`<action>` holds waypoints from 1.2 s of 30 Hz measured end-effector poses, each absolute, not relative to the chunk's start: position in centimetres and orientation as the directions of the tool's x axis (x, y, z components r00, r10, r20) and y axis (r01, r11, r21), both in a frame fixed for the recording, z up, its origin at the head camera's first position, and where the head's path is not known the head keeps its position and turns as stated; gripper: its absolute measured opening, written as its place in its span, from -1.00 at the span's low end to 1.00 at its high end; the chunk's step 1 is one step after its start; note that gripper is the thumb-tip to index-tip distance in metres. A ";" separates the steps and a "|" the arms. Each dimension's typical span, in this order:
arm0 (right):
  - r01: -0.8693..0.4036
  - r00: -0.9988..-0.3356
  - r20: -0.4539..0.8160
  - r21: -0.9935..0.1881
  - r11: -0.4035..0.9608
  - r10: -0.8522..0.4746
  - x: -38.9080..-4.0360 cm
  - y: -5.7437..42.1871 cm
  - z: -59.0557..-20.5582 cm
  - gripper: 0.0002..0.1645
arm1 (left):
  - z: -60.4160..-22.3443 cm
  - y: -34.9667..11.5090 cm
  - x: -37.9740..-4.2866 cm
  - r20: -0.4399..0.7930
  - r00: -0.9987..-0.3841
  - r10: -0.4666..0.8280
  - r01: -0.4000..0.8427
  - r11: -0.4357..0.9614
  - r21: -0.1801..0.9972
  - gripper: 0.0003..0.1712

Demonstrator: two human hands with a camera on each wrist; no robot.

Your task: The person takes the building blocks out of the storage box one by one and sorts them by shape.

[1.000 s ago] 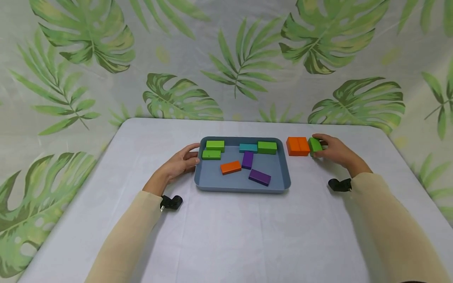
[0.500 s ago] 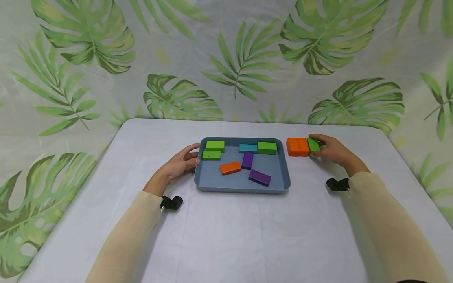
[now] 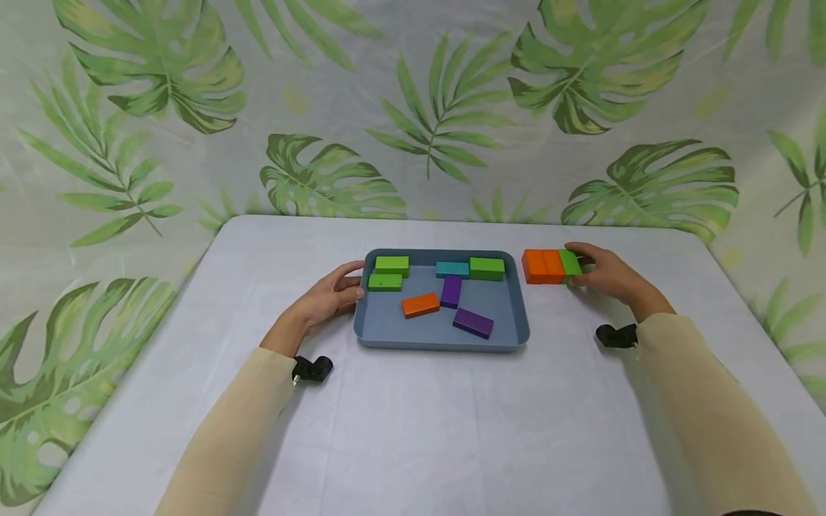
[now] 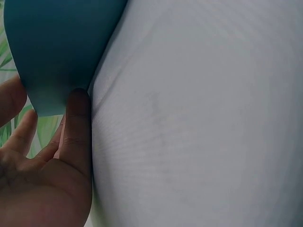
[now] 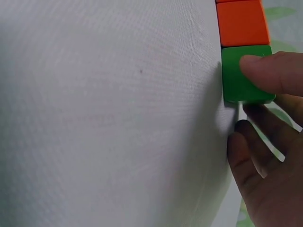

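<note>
In the head view, my right hand [image 3: 609,274] pinches a green block [image 3: 571,265] at the right of the table, thumb on its near end. This block stands flush against two orange blocks [image 3: 543,266] in a row. The right wrist view shows the thumb on the green block's face [image 5: 236,78] and an orange block [image 5: 243,23] touching it. My left hand [image 3: 325,297] touches the left side of a blue-grey tray [image 3: 387,333]; in the left wrist view its fairly straight fingers [image 4: 77,118] lie against the tray wall [image 4: 57,52].
Inside the tray lie several green blocks [image 3: 487,269], a teal block [image 3: 452,269], an orange block [image 3: 420,305] and two purple blocks [image 3: 473,323]. White cloth [image 3: 413,430] covers the table, and a leaf-patterned curtain [image 3: 439,107] hangs behind it.
My right hand has moved the green block slightly left and straightened it, closing the gap to the orange blocks. The left hand and tray have stayed in place.
</note>
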State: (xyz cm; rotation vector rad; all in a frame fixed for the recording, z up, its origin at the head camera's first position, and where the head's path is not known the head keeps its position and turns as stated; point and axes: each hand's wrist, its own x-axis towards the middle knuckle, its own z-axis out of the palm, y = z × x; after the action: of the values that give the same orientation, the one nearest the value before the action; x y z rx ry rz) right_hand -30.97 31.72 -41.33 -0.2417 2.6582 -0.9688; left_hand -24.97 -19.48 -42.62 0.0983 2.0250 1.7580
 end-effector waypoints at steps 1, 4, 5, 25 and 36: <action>-0.056 -0.940 -0.220 -0.653 0.755 -0.261 -31.0 31.7 -41.3 -0.07 | -42.6 -19.5 -25.0 -0.287 -0.894 0.344 -0.237 0.183 0.954 -0.23; -0.056 -0.940 -0.218 -0.659 0.750 -0.262 -30.9 31.7 -41.3 -0.06 | -42.6 -19.5 -25.0 -0.283 -0.893 0.350 -0.233 0.180 0.956 -0.23; -0.057 -0.940 -0.217 -0.660 0.749 -0.263 -30.9 31.6 -41.2 -0.05 | -42.7 -19.5 -25.0 -0.283 -0.893 0.350 -0.232 0.180 0.956 -0.23; -0.107 -0.992 0.009 -0.596 0.796 -0.126 -29.7 31.3 -38.1 -0.37 | -42.7 -19.5 -25.0 -0.291 -0.894 0.342 -0.239 0.185 0.953 -0.23; -0.234 -0.969 0.076 -0.584 0.777 -0.234 -28.9 26.9 -35.6 -0.51 | -42.7 -19.4 -24.9 -0.286 -0.893 0.348 -0.235 0.181 0.955 -0.22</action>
State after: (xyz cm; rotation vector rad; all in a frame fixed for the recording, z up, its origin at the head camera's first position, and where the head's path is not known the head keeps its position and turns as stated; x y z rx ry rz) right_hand -28.91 26.87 -35.57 -0.3900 2.9609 -0.9730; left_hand -24.93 -19.44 -42.68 0.1061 2.0207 1.7588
